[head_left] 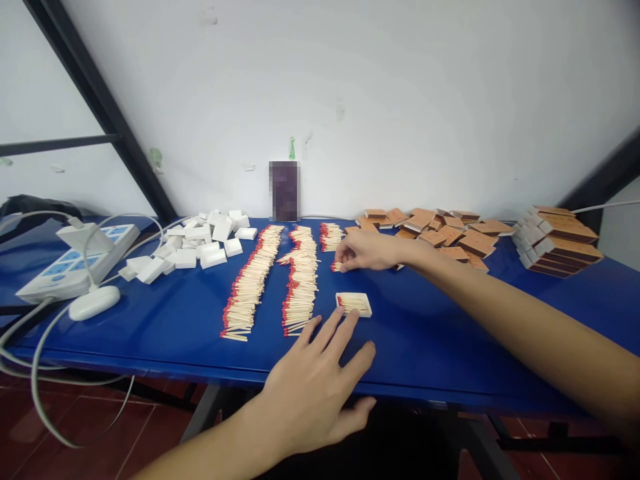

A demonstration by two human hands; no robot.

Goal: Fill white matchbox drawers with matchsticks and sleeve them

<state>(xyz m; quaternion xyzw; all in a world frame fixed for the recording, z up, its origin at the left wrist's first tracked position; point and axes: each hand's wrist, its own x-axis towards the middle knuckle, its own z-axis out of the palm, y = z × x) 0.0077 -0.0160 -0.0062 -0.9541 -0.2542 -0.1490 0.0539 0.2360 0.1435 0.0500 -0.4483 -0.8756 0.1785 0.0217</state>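
Lying in an open white tray (369,307), pale matches (353,305) are red-tipped

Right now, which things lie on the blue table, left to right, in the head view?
Power strip → loose white trays → left row of matches → middle row of matches → short row of matches → tray holding matches → loose brown sleeves → stacked matchboxes

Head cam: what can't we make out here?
All in the head view:
Count of matches at the right hand: the hand covers part.
Near edge of the white tray: partly hidden by the left hand.
Dark panel: pixelated.
Print on brown boxes: too small to read.
Left elbow: cut off by an edge.
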